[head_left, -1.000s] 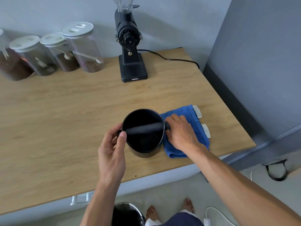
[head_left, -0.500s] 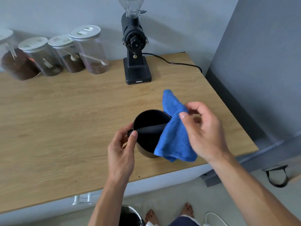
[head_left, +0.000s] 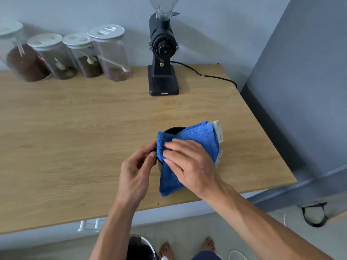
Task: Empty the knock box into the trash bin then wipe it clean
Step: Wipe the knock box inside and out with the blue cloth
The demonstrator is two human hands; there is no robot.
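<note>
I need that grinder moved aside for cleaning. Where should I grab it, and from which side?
Probably take the coffee grinder by its slim neck, between wide base and dial, coming from the front: its cord leaves rightward and the wall stands behind.

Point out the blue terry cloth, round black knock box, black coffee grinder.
Blue terry cloth (head_left: 196, 136): head view, upper fold.
Round black knock box (head_left: 173, 130): head view, exposed far rim.
Black coffee grinder (head_left: 163, 82): head view, square base.

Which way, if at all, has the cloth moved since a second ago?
Yes. The cloth left the table and went left, onto the knock box, where the right hand presses it down.
</note>
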